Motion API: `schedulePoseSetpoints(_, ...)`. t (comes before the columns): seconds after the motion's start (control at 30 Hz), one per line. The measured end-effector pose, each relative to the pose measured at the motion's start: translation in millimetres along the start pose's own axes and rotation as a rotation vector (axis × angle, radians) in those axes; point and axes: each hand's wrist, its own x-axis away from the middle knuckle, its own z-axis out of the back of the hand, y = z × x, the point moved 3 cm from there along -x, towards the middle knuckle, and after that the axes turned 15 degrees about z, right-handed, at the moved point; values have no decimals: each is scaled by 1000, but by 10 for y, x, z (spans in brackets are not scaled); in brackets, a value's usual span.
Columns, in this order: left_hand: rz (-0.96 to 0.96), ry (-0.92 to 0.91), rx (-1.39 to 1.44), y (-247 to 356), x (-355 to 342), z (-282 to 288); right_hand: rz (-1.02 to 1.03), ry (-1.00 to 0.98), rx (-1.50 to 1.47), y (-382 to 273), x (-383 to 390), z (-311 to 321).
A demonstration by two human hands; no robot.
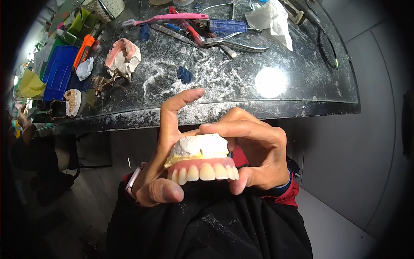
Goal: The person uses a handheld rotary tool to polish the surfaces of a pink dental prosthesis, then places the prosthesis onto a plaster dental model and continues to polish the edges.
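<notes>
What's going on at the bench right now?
A person holds a plaster cast with a pink-gummed denture on it, just off the bench, teeth facing the camera. The right hand has a finger across the cast's top and its thumb at the row's right end. The left hand is at the other side, index finger raised. Another cast with a pink base sits on the powder-strewn bench.

From afar, I view a denture (207,172) on its cast (200,146) between left hand (153,175) and right hand (265,149), before the worktop's (310,77) near edge. A second cast (76,103) sits toward the near left corner, a bin (58,69) behind it; toward the far edge, a toothbrush (177,17) lies left of a tissue (271,21).
</notes>
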Motion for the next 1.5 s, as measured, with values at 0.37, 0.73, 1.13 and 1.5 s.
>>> schedulePoseSetpoints(0.37, 13, -127, -66, 36, -28, 97, -100, 8, 86, -12, -24, 37)
schedulePoseSetpoints(0.73, -136, 59, -192, 173, -253, 235, 164, 82, 680, -10, -317, 134)
schedulePoseSetpoints(1.13, -151, 144, -242, 320, -473, 318, 179, 372, 584, 270, -572, 246)
schedulePoseSetpoints(1.5, -286, 186, -290, 327, -549, 292, 148, 485, 421, 349, -536, 277)
